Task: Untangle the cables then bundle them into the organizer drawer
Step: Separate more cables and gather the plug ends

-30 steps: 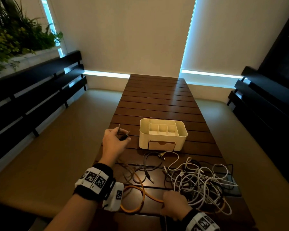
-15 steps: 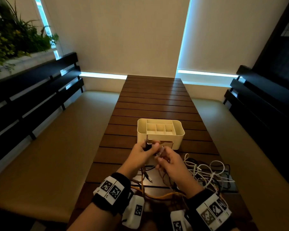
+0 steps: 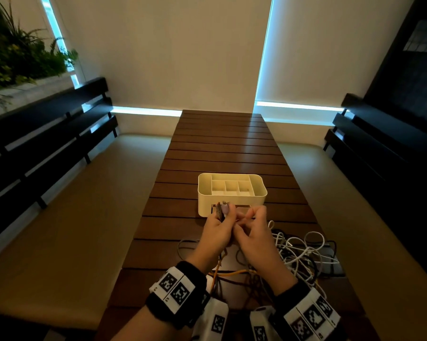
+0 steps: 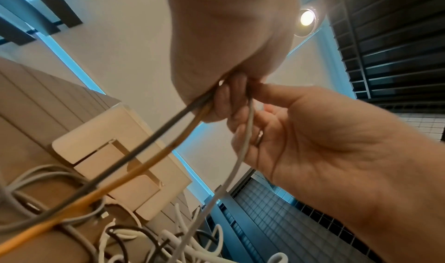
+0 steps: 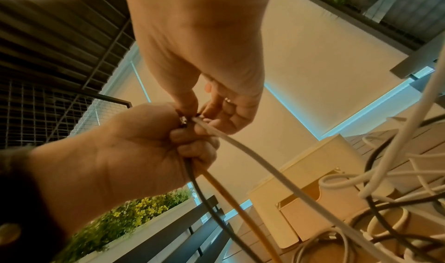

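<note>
- the wooden slat table (image 3: 222, 148) runs away from the person, with a padded bench (image 3: 67, 217) at its left side and a planter of green plants (image 3: 15, 55) above the dark backrest.
- the cream organizer (image 3: 232, 193) stands in the middle of the table, its top divided in small compartments; its drawer (image 4: 125, 174) in the front face looks closed.
- the tangle of cables (image 3: 303, 252), mostly white with some dark ones, lies on the table near the person, to the right of the hands and in front of the organizer.
- the left hand (image 3: 217, 232) is raised just in front of the organizer, fingers curled into a fist around a dark cable (image 5: 204, 193) and an orange cable (image 5: 240, 206), which both hang down to the table.
- the right hand (image 3: 254, 237) touches the left hand; its thumb and fingers pinch the end of a white cable (image 4: 236, 162), which drops down into the tangle.
- some cable plugs (image 3: 221, 209) stick up out of the top of the left fist; their type is too small to tell.
</note>
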A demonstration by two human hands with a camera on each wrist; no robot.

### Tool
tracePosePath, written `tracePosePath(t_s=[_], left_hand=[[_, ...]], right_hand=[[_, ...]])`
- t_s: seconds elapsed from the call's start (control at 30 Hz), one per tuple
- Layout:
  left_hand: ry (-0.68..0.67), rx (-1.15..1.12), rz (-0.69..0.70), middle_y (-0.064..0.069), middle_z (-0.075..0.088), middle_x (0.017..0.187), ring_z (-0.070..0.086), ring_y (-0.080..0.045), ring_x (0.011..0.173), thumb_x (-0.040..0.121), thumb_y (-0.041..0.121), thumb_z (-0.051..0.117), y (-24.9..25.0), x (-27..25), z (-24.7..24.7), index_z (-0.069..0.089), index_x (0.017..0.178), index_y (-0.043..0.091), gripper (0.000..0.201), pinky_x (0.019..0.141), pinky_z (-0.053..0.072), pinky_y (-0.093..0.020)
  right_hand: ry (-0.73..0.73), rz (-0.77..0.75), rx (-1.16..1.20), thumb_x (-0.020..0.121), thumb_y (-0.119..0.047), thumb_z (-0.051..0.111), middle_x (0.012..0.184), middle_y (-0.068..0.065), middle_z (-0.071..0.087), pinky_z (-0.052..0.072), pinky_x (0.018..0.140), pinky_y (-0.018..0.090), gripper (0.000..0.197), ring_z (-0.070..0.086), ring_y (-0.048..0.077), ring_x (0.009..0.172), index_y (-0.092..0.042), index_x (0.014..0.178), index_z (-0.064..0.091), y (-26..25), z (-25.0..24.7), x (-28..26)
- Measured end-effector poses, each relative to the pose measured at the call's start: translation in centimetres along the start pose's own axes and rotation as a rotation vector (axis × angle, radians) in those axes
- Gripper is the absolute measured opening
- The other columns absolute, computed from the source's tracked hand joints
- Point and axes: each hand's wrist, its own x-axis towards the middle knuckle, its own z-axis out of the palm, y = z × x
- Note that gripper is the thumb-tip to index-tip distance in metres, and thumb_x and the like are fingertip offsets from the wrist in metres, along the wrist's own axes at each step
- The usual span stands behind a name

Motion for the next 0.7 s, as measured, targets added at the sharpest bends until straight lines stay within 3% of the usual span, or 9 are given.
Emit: tracePosePath(t_s=[0.1, 0.2, 0.23, 0.3, 0.37, 0.43, 0.5, 0.6, 0.7], left_hand=[[0.011, -0.002, 0.041, -0.001, 0.062, 0.069, 0.060, -0.002, 0.056, 0.098, 0.035, 0.041, 0.6, -0.5, 0.5, 0.057, 0.086, 0.011, 0.031, 0.049, 0.048, -0.019], [0.013, 0.079, 0.088, -0.007, 0.062, 0.072, 0.059, -0.007, 0.053, 0.097, 0.038, 0.039, 1.0, -0.9, 0.6, 0.060, 0.090, 0.002, 0.042, 0.046, 0.047, -0.019], [0.027, 0.092, 0.102, -0.009, 0.065, 0.077, 0.061, -0.009, 0.058, 0.096, 0.040, 0.039, 1.2, -0.8, 0.5, 0.061, 0.091, 0.002, 0.044, 0.049, 0.049, -0.020], [0.054, 0.094, 0.120, -0.003, 0.070, 0.088, 0.066, -0.011, 0.076, 0.096, 0.042, 0.036, 2.0, -0.6, -0.3, 0.064, 0.088, 0.006, 0.047, 0.067, 0.053, -0.025], [0.073, -0.023, 0.108, 0.002, 0.066, 0.074, 0.065, -0.012, 0.074, 0.095, 0.045, 0.033, 3.3, -0.3, -1.2, 0.060, 0.086, 0.005, 0.049, 0.077, 0.053, -0.031], [0.138, -0.350, 0.094, 0.004, 0.045, 0.054, 0.051, -0.010, 0.046, 0.096, 0.046, 0.034, 5.4, -0.1, -2.6, 0.050, 0.075, 0.012, 0.043, 0.057, 0.053, -0.027], [0.277, -0.503, 0.155, 0.008, 0.031, 0.048, 0.029, -0.006, 0.038, 0.096, 0.048, 0.036, 7.7, 0.3, -4.6, 0.040, 0.063, 0.018, 0.045, 0.038, 0.034, -0.017], [0.356, -0.349, 0.265, 0.009, 0.031, 0.045, 0.024, -0.004, 0.037, 0.096, 0.046, 0.039, 9.8, 0.6, -7.2, 0.038, 0.061, 0.019, 0.044, 0.035, 0.020, -0.017], [0.273, 0.030, 0.200, 0.008, 0.043, 0.056, 0.035, -0.002, 0.041, 0.093, 0.043, 0.049, 8.7, 1.0, -7.4, 0.047, 0.071, 0.020, 0.032, 0.039, 0.029, -0.016]], right_hand=[[-0.056, 0.055, 0.048, 0.090, -0.010, 0.056, 0.081, 0.007, 0.063, 0.054, 0.061, 0.029, 0.023, 0.065, 0.015, 0.068, -0.022, 0.089, 0.036, 0.1, -0.6, 0.1], [-0.108, 0.101, 0.192, 0.089, -0.008, 0.057, 0.093, 0.004, 0.066, 0.053, 0.062, 0.025, 0.020, 0.066, 0.010, 0.074, -0.019, 0.090, 0.040, 0.2, -1.6, 0.1], [-0.115, 0.105, 0.224, 0.089, -0.006, 0.057, 0.097, 0.002, 0.066, 0.053, 0.062, 0.023, 0.019, 0.066, 0.008, 0.075, -0.017, 0.090, 0.041, 0.3, -2.0, 0.0], [-0.138, 0.122, 0.168, 0.088, -0.008, 0.058, 0.092, -0.002, 0.064, 0.047, 0.054, 0.017, 0.015, 0.060, 0.003, 0.063, -0.015, 0.089, 0.045, 1.0, -2.9, -0.2], [-0.240, 0.163, 0.011, 0.088, -0.013, 0.060, 0.080, -0.001, 0.060, 0.045, 0.055, 0.020, 0.009, 0.054, 0.005, 0.059, -0.016, 0.084, 0.053, 2.5, -3.7, -0.6], [-0.370, 0.228, -0.140, 0.089, -0.014, 0.059, 0.075, -0.005, 0.060, 0.046, 0.063, 0.022, 0.010, 0.056, 0.003, 0.063, -0.017, 0.080, 0.057, 4.8, -4.5, -1.3], [-0.394, 0.306, -0.202, 0.091, -0.014, 0.057, 0.074, -0.004, 0.059, 0.044, 0.064, 0.020, 0.011, 0.054, -0.002, 0.060, -0.015, 0.079, 0.057, 7.4, -5.3, -2.2], [-0.338, 0.349, -0.194, 0.091, -0.012, 0.056, 0.065, -0.004, 0.061, 0.048, 0.066, 0.026, 0.016, 0.058, 0.006, 0.061, -0.013, 0.076, 0.058, 9.8, -6.0, -3.2], [-0.258, 0.278, -0.183, 0.092, -0.008, 0.053, 0.060, 0.000, 0.059, 0.046, 0.060, 0.024, 0.019, 0.055, 0.011, 0.055, -0.011, 0.074, 0.057, 9.4, -5.2, -2.7]])
